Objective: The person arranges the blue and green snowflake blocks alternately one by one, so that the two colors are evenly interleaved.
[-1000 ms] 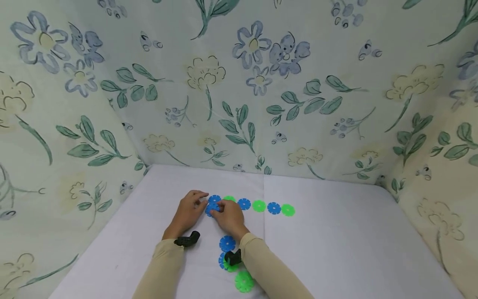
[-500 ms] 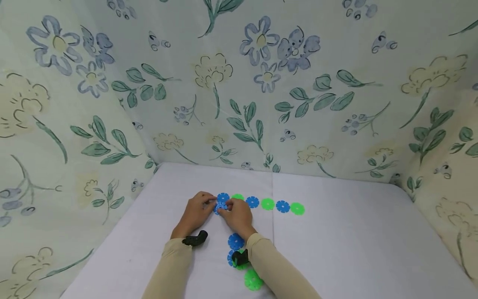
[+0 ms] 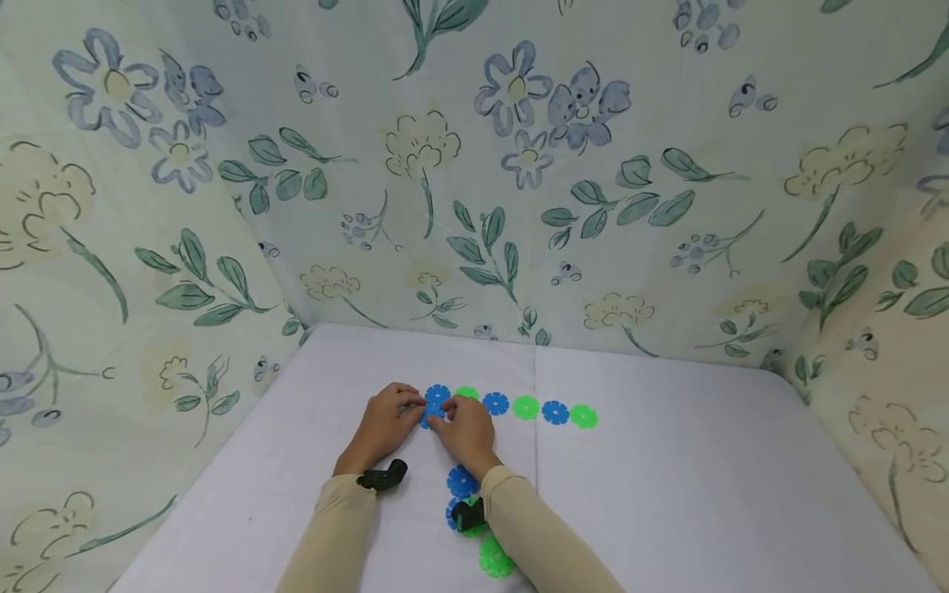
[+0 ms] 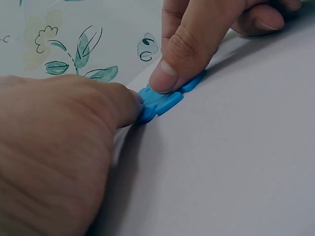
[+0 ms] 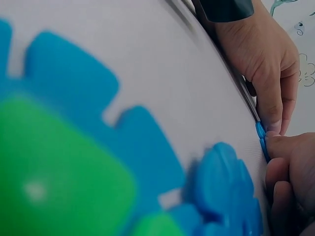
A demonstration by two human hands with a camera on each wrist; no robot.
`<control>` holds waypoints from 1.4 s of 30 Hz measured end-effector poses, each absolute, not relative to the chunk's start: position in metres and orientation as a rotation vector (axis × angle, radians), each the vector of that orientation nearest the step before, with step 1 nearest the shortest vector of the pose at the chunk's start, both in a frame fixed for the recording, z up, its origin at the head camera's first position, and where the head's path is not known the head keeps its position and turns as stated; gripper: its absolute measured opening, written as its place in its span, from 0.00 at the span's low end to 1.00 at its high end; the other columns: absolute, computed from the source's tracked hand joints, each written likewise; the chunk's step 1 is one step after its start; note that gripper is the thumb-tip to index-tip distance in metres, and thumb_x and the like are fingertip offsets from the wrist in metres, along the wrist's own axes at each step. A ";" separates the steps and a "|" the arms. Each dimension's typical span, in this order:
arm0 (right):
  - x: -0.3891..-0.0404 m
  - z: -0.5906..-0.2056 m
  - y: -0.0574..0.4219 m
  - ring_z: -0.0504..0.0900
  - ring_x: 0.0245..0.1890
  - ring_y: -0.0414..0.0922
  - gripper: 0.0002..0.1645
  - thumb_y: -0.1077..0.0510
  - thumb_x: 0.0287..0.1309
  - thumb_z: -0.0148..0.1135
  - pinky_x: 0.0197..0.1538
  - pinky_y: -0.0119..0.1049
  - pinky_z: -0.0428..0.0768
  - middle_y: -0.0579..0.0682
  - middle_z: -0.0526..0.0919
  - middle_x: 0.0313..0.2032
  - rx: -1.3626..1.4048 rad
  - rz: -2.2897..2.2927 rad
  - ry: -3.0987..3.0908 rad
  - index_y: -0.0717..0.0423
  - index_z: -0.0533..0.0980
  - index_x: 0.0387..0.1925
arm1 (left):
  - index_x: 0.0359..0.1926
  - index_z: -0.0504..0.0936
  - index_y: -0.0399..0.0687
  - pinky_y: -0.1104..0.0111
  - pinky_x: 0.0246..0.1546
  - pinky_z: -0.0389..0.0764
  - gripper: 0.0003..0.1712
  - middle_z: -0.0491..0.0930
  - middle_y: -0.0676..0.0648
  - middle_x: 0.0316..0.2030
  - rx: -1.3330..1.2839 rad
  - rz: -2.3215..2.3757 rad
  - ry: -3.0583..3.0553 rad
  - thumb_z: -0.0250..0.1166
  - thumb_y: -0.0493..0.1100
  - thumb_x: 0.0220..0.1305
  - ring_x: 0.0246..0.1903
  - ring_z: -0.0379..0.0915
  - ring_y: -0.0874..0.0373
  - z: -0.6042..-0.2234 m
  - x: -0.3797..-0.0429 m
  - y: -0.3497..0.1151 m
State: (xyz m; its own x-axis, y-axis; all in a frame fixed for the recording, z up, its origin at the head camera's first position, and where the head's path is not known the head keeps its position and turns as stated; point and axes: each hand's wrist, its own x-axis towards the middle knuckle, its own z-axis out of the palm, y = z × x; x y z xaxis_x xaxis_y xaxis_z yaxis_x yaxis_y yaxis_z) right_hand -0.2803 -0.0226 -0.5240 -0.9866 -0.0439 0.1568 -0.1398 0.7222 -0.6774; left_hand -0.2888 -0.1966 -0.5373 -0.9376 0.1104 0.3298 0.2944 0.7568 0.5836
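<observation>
Both hands meet at a blue notched plastic disc (image 3: 432, 414), just in front of another blue disc (image 3: 437, 394) at the left end of a row. My left hand (image 3: 387, 420) holds its left edge with thumb and fingertip. From the other side, my right hand (image 3: 469, 428) grips the same disc, its thumb (image 4: 164, 78) lying on top in the left wrist view. The fingers partly cover the disc, and I cannot tell whether the two blue discs are joined.
Rightward along the row lie a green disc (image 3: 467, 394), a blue disc (image 3: 496, 403) and several more in alternating colours. Nearer me, a blue disc (image 3: 461, 481) and a green disc (image 3: 496, 557) lie partly under the right forearm. Floral cloth (image 3: 474, 165) encloses the white table (image 3: 667, 494).
The head view has shifted slightly. Both hands stay at the same blue disc, with only small finger movements. The row and the nearer discs keep their places on the table.
</observation>
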 end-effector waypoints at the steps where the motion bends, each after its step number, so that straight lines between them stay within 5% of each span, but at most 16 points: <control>1: -0.280 -0.525 -0.022 0.78 0.33 0.38 0.17 0.41 0.54 0.74 0.38 0.34 0.78 0.42 0.83 0.32 0.152 1.104 -2.799 0.46 0.84 0.39 | 0.44 0.89 0.54 0.57 0.56 0.78 0.08 0.80 0.53 0.50 -0.315 -0.958 -2.684 0.68 0.45 0.66 0.53 0.79 0.55 -0.537 -0.288 -0.196; 12: -0.279 -0.523 -0.017 0.78 0.35 0.37 0.17 0.42 0.55 0.73 0.41 0.34 0.79 0.41 0.83 0.34 0.183 1.178 -2.817 0.45 0.84 0.42 | 0.41 0.89 0.54 0.55 0.57 0.78 0.06 0.80 0.53 0.49 -0.309 -0.940 -2.690 0.70 0.46 0.64 0.53 0.78 0.54 -0.536 -0.288 -0.197; 24: -0.274 -0.502 0.032 0.76 0.21 0.41 0.17 0.45 0.66 0.64 0.27 0.34 0.78 0.47 0.80 0.39 0.461 1.750 -2.760 0.47 0.82 0.52 | 0.42 0.89 0.55 0.54 0.57 0.77 0.08 0.80 0.53 0.49 -0.259 -0.908 -2.729 0.68 0.49 0.65 0.53 0.77 0.54 -0.535 -0.286 -0.192; 32: -0.267 -0.482 0.070 0.75 0.22 0.41 0.19 0.47 0.67 0.64 0.27 0.34 0.76 0.48 0.80 0.38 0.509 1.748 -2.705 0.52 0.81 0.53 | 0.42 0.89 0.55 0.52 0.59 0.75 0.07 0.80 0.52 0.50 -0.266 -0.891 -2.724 0.69 0.47 0.65 0.54 0.77 0.53 -0.538 -0.285 -0.192; 42: -0.245 -0.463 0.122 0.75 0.19 0.42 0.13 0.45 0.64 0.67 0.25 0.34 0.75 0.47 0.80 0.38 0.482 1.646 -2.743 0.40 0.83 0.48 | 0.41 0.89 0.57 0.51 0.60 0.74 0.06 0.80 0.54 0.49 -0.301 -0.929 -2.700 0.69 0.47 0.65 0.55 0.77 0.53 -0.539 -0.284 -0.194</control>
State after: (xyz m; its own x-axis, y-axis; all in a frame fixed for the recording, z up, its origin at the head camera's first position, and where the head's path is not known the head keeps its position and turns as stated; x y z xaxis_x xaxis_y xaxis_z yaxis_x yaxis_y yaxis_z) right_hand -0.2452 0.1225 -0.4628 -0.9513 -0.2996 0.0722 -0.2047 0.4392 -0.8748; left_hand -0.2842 -0.1945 -0.5393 -0.9422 0.1069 0.3175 0.2797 0.7727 0.5698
